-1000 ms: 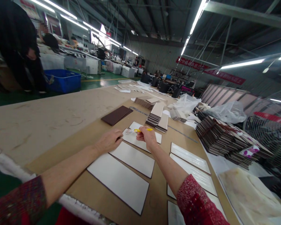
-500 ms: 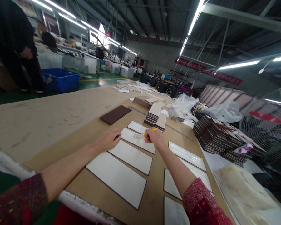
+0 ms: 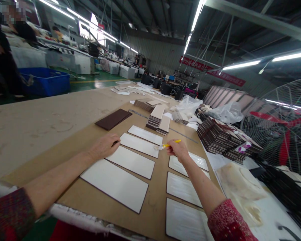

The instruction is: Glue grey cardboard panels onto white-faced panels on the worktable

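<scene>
My left hand (image 3: 104,146) rests with curled fingers on the left edge of a white rectangular panel (image 3: 138,145) lying on a brown cardboard sheet (image 3: 158,187). My right hand (image 3: 178,150) is closed on a yellow-handled brush (image 3: 167,145), its pale tip over the cardboard just off that panel's right end. Several white panels with dark edges lie in two rows on the cardboard; the nearest left one (image 3: 114,184) is the largest, and the right-hand row (image 3: 182,187) looks glossy and streaked.
A dark brown panel (image 3: 112,119) lies beyond the left row. Small stacks of panels (image 3: 157,118) stand further back, and a big fanned pile (image 3: 220,139) lies to the right. A wire fan guard (image 3: 281,134) is at the right. A blue crate (image 3: 46,80) and a person in dark clothes stand at the far left.
My right hand has moved to the right with the brush, off the far left-row panel and onto the gap by the right row. The left hand has stayed on the panel's edge. The camera has turned right.
</scene>
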A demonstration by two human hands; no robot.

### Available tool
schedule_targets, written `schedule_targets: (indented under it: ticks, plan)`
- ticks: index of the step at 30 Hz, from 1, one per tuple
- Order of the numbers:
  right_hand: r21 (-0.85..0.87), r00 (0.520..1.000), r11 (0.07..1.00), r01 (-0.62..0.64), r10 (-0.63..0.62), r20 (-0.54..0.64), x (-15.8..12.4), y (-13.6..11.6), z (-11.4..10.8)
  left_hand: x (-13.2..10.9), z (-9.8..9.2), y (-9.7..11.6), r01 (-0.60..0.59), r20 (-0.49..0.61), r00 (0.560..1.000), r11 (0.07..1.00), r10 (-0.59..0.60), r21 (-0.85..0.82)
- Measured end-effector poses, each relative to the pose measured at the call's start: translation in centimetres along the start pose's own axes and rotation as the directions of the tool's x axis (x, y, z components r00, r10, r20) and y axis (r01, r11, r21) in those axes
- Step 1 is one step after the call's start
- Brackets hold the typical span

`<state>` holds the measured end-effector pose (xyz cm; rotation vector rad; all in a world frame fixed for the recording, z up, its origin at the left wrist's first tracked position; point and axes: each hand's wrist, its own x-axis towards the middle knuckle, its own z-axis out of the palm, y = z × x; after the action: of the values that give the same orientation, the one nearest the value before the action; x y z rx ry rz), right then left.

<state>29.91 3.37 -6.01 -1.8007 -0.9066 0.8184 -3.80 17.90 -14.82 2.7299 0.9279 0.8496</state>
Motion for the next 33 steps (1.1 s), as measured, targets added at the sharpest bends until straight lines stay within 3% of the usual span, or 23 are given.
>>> schedule_targets:
  ticks: [5,9,12,20,25,29,33]
  plan:
    - [0.106,0.999,0.994,0.014,-0.009,-0.047,-0.9,-0.5,-1.2,0.0,-0.3,0.2,-0.001,0.006,1.0,1.0,0.001,-0.024]
    - [0.226,0.996,0.972,0.07,-0.056,-0.065,-1.7,-1.9,-0.3,-0.1,-1.0,-0.2,0.006,0.002,1.0,0.998,-0.006,-0.063]
    - [0.283,0.996,0.955,0.086,-0.086,-0.012,-2.1,-3.0,2.1,-0.2,-1.4,-0.7,-0.005,0.012,1.0,0.996,0.006,-0.091]
    - [0.289,0.982,0.955,0.074,-0.121,0.148,-1.6,-4.6,11.5,-0.2,-1.4,-1.4,-0.03,0.031,0.999,0.992,0.034,-0.12]
    - [0.216,0.977,0.975,0.058,-0.1,0.189,-0.5,-4.1,14.9,-0.3,-1.2,-1.6,-0.03,0.024,0.999,0.991,0.034,-0.132]
    - [0.123,0.977,0.991,0.055,-0.079,0.2,0.4,-4.0,15.2,-0.4,-1.0,-1.8,-0.026,0.017,0.999,0.991,0.028,-0.129]
    - [0.043,0.975,0.996,0.083,-0.09,0.203,0.7,-4.2,13.8,-0.3,-1.0,-1.6,-0.021,0.012,1.0,0.993,0.023,-0.116]
